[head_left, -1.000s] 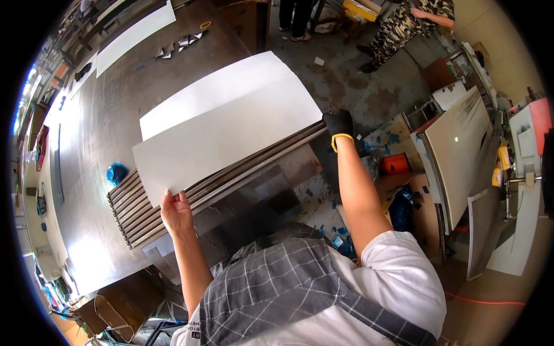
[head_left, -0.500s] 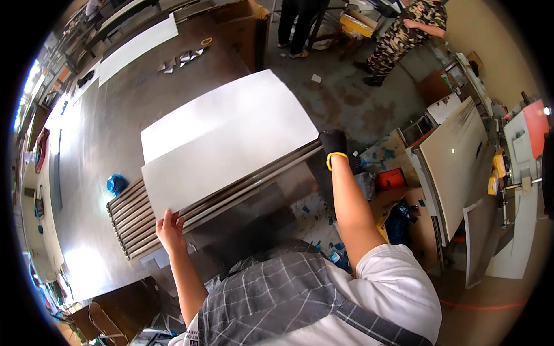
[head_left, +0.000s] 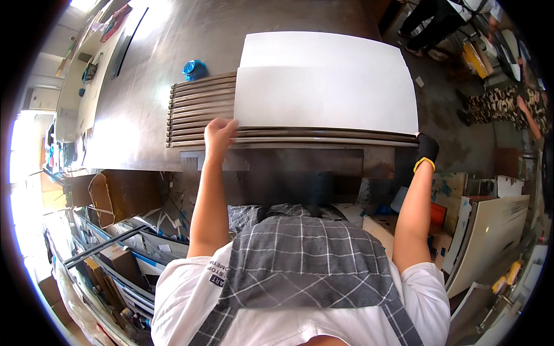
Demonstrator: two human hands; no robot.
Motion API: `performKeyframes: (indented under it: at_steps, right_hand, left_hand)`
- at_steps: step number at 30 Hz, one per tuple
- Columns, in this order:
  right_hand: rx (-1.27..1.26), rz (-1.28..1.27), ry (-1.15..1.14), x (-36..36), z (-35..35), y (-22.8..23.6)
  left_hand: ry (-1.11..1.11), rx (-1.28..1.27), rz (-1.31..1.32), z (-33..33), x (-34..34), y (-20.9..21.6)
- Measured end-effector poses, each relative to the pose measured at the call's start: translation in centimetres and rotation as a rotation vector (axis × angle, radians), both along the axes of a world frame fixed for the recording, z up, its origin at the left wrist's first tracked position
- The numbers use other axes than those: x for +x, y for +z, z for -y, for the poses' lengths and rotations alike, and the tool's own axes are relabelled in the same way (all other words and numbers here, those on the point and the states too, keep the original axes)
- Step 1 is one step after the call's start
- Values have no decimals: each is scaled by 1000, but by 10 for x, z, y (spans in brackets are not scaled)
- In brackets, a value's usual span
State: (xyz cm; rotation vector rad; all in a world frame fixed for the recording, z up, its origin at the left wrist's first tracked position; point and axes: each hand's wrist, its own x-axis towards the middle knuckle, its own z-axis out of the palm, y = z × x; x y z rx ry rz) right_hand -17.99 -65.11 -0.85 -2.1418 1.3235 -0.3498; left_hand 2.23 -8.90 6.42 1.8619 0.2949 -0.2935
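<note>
1. Head view: big white sheet (head_left: 326, 98), flat, plain and smooth, lying on a stack of long metal strips (head_left: 202, 115) at the near edge of a grey metal table (head_left: 173, 40).
2. Long side running left to right, with a second white sheet (head_left: 317, 49) peeking out behind.
3. Bare left hand (head_left: 219, 134) closed on the sheet's near left corner; black-gloved right hand (head_left: 427, 149) wrapped round the stack's right end.
4. Blue bundle (head_left: 195, 69) near the strips; boxes (head_left: 109, 196) and boards (head_left: 490, 230) below.
</note>
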Motion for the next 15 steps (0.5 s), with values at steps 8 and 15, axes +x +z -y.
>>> performKeyframes:
  at_steps: [8, 15]
  right_hand:
    - [69, 76, -84, -1, 9, -11]
    - [34, 73, -68, -3, 8, -10]
  left_hand:
    - [16, 99, 199, -1, 7, -38]
    - [-2, 466, 251, 12, 1, -36]
